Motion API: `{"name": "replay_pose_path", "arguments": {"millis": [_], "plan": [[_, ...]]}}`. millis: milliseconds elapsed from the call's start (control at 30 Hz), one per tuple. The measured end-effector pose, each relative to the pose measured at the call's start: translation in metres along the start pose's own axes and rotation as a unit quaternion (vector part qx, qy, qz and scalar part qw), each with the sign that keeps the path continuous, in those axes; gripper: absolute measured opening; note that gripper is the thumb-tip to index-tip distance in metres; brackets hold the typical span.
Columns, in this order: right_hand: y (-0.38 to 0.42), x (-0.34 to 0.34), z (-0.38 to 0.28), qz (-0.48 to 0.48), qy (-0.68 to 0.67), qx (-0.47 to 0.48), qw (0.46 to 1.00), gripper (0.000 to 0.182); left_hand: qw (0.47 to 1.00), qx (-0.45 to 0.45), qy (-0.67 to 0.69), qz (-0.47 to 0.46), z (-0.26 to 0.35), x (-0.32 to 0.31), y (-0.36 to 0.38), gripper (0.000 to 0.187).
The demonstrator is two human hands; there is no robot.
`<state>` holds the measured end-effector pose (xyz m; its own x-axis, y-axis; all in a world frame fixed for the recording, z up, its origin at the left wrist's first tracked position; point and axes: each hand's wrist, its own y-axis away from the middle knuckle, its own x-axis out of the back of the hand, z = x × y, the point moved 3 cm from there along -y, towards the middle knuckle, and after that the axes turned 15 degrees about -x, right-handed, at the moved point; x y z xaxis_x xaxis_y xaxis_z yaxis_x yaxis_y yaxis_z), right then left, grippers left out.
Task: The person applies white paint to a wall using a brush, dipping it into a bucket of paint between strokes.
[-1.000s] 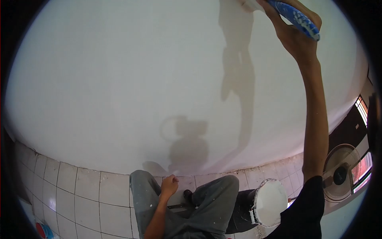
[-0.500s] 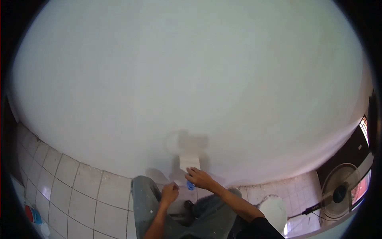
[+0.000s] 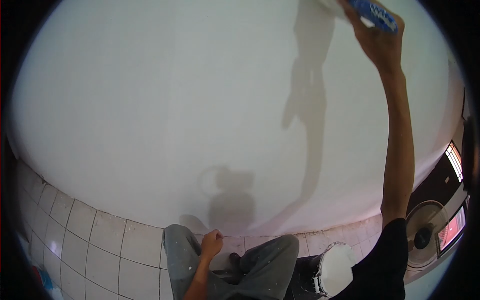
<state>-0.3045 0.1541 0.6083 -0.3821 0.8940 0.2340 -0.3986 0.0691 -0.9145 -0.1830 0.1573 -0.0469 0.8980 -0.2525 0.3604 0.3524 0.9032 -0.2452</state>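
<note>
High at the upper right, my right hand (image 3: 382,45) is closed around the blue, white-specked handle of a paintbrush (image 3: 377,16). Its pale, flat end points left along the white wall (image 3: 225,100) and is partly cut off by the top of the view. My right arm is stretched up in front of the wall, casting a long shadow to its left. Down between my knees, my left hand (image 3: 212,243) is held with its fingers curled in, and nothing shows in it.
A black bucket (image 3: 306,277) with a white, smeared top stands right of my knee. Behind my right arm is a fan (image 3: 424,232). Pale floor tiles (image 3: 105,250) run along the wall. Blue and red items (image 3: 42,276) lie at the lower left.
My right hand has swung from low between my knees up to the upper right, carrying the paintbrush. The left hand has barely moved. More of the bucket now shows.
</note>
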Motion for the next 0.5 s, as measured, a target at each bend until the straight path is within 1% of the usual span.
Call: {"name": "replay_pose_path", "arguments": {"millis": [67, 100, 167, 233, 300, 333, 367, 400, 433, 467, 500], "plan": [[-0.016, -0.013, 0.071, 0.034, -0.064, 0.011, 0.997, 0.006, 1.0, -0.011, 0.002, 0.006, 0.001, 0.003, -0.001, 0.017], [0.006, -0.005, 0.021, 0.036, 0.016, 0.054, 0.998, 0.007, 1.0, -0.015, 0.003, 0.011, -0.001, 0.005, -0.001, 0.017], [0.053, -0.018, 0.03, 0.025, 0.143, 0.1, 0.984, 0.019, 0.999, -0.017, 0.012, 0.027, -0.01, 0.006, -0.002, 0.017], [0.132, -0.044, 0.008, 0.012, 0.159, 0.068, 0.985, 0.035, 0.999, -0.004, 0.022, 0.028, -0.012, 0.007, 0.001, 0.017], [0.233, -0.065, -0.028, -0.096, 0.153, 0.019, 0.983, 0.029, 0.999, 0.017, 0.029, 0.015, -0.006, 0.013, 0.001, 0.017], [0.282, -0.073, -0.051, -0.162, 0.059, -0.07, 0.982, 0.028, 0.999, 0.006, 0.026, 0.03, -0.004, 0.014, 0.002, 0.016], [0.34, -0.081, -0.069, -0.223, 0.013, -0.066, 0.973, 0.029, 0.999, -0.006, 0.022, 0.044, -0.002, 0.016, 0.001, 0.016], [0.395, -0.088, -0.093, -0.281, 0.004, -0.078, 0.957, 0.032, 0.998, -0.019, 0.016, 0.057, 0.0, 0.017, 0.002, 0.016], [0.447, -0.098, -0.114, -0.35, -0.06, -0.108, 0.928, 0.03, 0.998, -0.01, 0.019, 0.053, 0.0, 0.017, 0.002, 0.016], [0.494, -0.11, -0.13, -0.423, -0.082, -0.127, 0.893, 0.035, 0.999, -0.003, 0.02, 0.049, -0.002, 0.018, 0.004, 0.016], [0.532, -0.115, -0.142, -0.483, -0.086, -0.134, 0.861, 0.032, 0.999, 0.002, 0.018, 0.045, -0.004, 0.019, 0.004, 0.015]]}}
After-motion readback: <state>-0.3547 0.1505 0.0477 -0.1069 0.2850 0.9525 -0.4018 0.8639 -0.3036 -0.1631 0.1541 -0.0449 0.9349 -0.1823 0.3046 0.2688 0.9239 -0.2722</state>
